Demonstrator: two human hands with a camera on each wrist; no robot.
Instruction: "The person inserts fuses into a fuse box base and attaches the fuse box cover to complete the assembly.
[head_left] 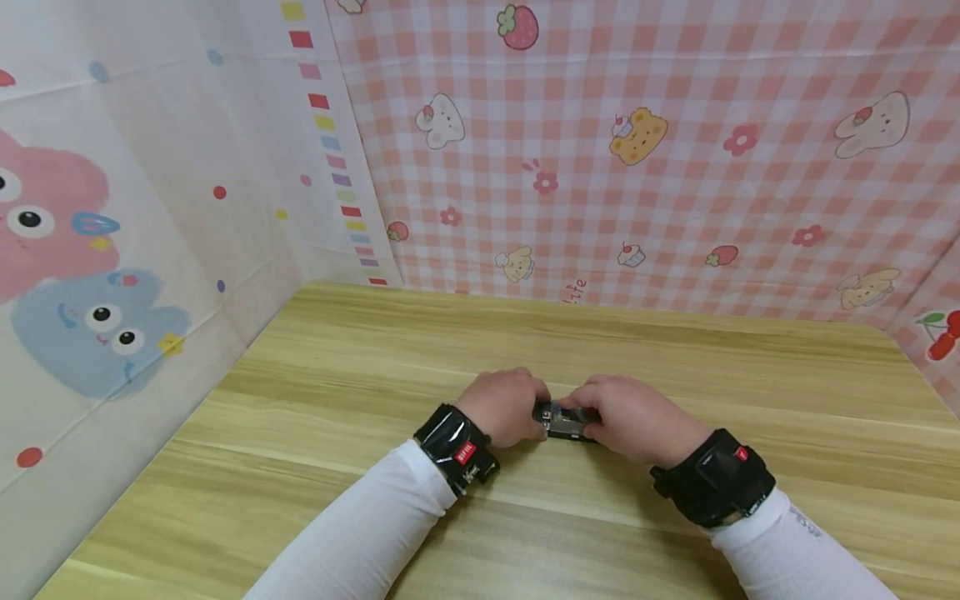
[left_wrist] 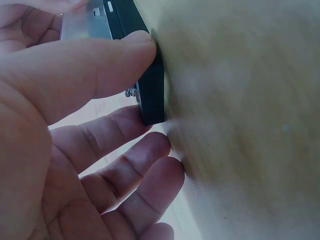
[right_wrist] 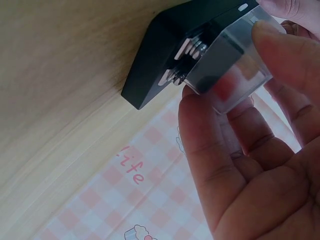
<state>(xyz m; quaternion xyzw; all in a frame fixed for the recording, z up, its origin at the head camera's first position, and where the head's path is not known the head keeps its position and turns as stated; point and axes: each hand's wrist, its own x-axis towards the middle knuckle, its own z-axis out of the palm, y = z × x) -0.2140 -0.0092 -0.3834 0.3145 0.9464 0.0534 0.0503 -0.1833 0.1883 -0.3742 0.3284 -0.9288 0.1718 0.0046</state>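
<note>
Near the middle of the table, both hands are on a small device with a black base and a clear plastic cover. My left hand pinches the left end of the base between thumb and index finger; its other fingertips are close to the tabletop. Thumb and fingers of my right hand grip the clear cover from its two sides. Coiled metal contacts show at one end of the base in the right wrist view. What the cover holds inside is partly hidden by my fingers.
The wood-grain table extends around the hands. Behind it hangs a pink checked cloth with cartoon prints, and a white printed cloth hangs along the left side. Both wrists wear black straps.
</note>
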